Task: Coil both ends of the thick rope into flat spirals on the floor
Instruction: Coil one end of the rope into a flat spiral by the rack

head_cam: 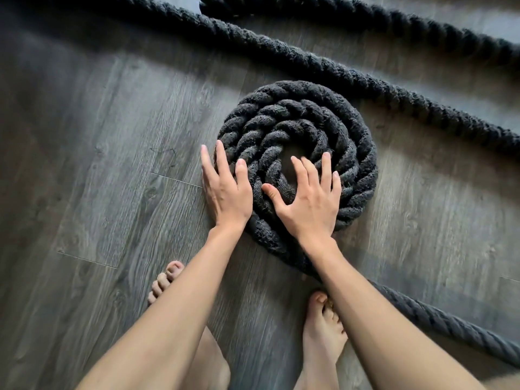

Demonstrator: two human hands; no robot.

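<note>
A thick black twisted rope lies on the grey wood floor, one end wound into a flat spiral [323, 130] of about three turns. My left hand [225, 190] lies flat against the spiral's left outer edge, fingers straight. My right hand [309, 198] rests spread on top of the inner turns near the centre. From the spiral's near side the rope [439, 316] trails off to the lower right, passing under my right forearm.
Two more lengths of the same rope [309, 60] run diagonally across the floor behind the spiral, the farther length [394, 21] at the top. My bare feet [323, 330] stand close in front of the spiral. Bare grey floorboards [98, 164] spread to the left.
</note>
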